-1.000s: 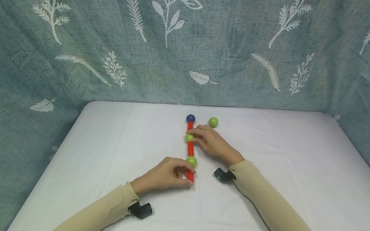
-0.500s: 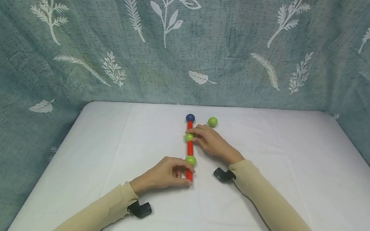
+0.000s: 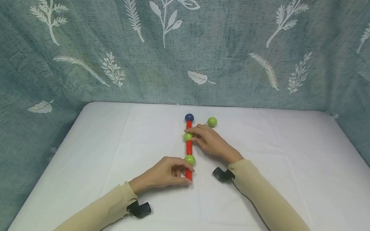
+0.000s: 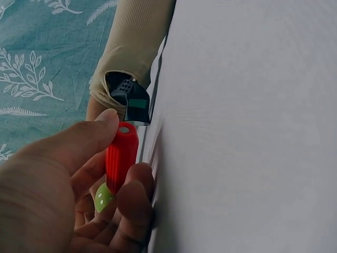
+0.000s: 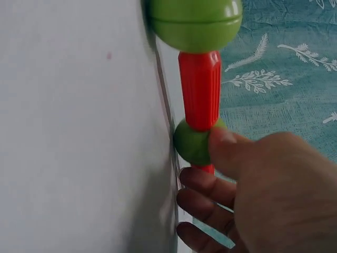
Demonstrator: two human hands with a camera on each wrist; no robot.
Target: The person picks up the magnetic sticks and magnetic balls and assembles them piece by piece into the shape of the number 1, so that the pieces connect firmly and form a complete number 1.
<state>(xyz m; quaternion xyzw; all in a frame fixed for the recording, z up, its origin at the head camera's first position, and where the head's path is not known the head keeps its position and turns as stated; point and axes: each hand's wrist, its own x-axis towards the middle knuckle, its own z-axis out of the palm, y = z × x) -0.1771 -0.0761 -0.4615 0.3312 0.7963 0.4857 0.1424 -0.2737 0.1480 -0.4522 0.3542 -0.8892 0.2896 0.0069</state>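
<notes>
A straight chain of red rods and balls lies on the white table, running away from me in the head view. At its far end is a blue ball [image 3: 189, 117], joined to the far red rod [image 3: 189, 125]. My right hand [image 3: 213, 141] pinches the middle green ball [image 5: 192, 142] between thumb and fingers. Toward me follow the middle red rod [image 5: 201, 92] and the near green ball [image 3: 189, 160]. My left hand [image 3: 164, 172] holds the near red rod [image 4: 122, 158], thumb at its free end, which shows a small metal disc in the left wrist view.
A loose green ball [image 3: 212, 122] sits at the back of the white table [image 3: 262, 208], right of the blue ball. Black wrist cameras [image 3: 139, 209] stick out from both beige sleeves [image 3: 269, 202]. A teal leaf-patterned cloth [image 3: 225, 60] hangs behind the table.
</notes>
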